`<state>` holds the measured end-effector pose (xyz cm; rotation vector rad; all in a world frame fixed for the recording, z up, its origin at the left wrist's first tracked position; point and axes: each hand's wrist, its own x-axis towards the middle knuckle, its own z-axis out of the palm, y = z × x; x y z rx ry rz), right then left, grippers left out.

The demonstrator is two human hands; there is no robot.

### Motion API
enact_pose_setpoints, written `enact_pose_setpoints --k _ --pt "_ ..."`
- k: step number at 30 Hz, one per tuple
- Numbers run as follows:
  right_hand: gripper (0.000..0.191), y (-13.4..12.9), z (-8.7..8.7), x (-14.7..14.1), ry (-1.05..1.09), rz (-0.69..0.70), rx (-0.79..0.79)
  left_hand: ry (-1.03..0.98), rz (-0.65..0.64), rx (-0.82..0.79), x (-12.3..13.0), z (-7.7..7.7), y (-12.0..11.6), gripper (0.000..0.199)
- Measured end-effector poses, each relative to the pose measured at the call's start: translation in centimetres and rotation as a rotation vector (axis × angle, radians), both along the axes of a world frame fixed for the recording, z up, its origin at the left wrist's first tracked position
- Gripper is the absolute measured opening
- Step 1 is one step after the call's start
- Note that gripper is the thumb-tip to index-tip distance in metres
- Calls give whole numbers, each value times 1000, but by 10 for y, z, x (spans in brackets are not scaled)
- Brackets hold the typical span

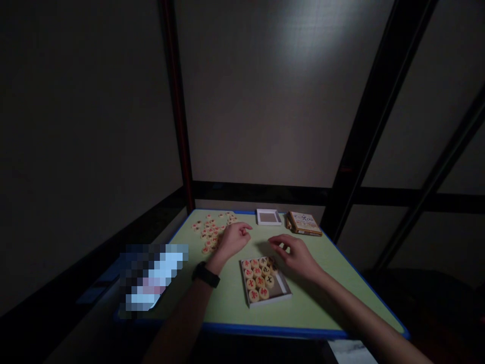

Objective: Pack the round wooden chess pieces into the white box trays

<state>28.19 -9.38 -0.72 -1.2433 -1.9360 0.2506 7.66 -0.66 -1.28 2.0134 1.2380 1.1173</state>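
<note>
Near the middle of the tabletop (314, 314) in the head view, taking twelve o'clock as the far edge, sits a shallow white tray (271, 302), partly filled; about a dozen tray discs (259, 282) lie in close rows, faces up, while the tray's four-o'clock corner shows bare brown floor; by my judgement the packing is well under way but unfinished, since a scatter of loose discs (215, 235) spreads towards ten o'clock, more of them than the tray holds; a second white tray (269, 224) at twelve shows only its flat brownish floor.

The left hand (235, 238) hovers at eleven, beside and partly over the loose discs, index finger stretched out and the others curled; I cannot tell whether anything is tucked inside; the right hand (294, 251) is at one, just beyond the tray's corner, thumb and fingers drawn loosely together; whether they pinch a disc is hidden.

The discs are thick, round and cream-coloured, possibly wood or plastic, marked in red or black characters; the tabletop is smooth pale green with a rounded blue rim (273, 330); a printed carton (305, 223), seemingly cardboard, rests at one; a dark wristband (206, 275) circles the left wrist.
</note>
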Motion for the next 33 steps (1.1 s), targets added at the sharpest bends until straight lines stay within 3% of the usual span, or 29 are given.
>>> enact_pose_setpoints --k 4,9,12,16,21,27,33 --pt "22 41 -2 -2 34 -4 -72 122 112 112 -14 9 1 35" --pt "21 70 -27 2 239 -50 -210 298 268 138 -41 20 0 37" --pt "22 68 -40 7 216 -42 -224 548 207 124 -55 18 -11 36" --pt "23 61 -43 9 121 -34 -199 749 70 58 -66 11 -31 27" --pt "25 57 -40 6 0 -73 -160 768 2 27 -68 1 -46 22" --pt "27 53 -35 6 -53 -97 -134 682 -56 28 -66 -12 -38 22" --pt "27 51 -31 6 -57 -110 -124 559 -102 33 -64 -4 -35 32"
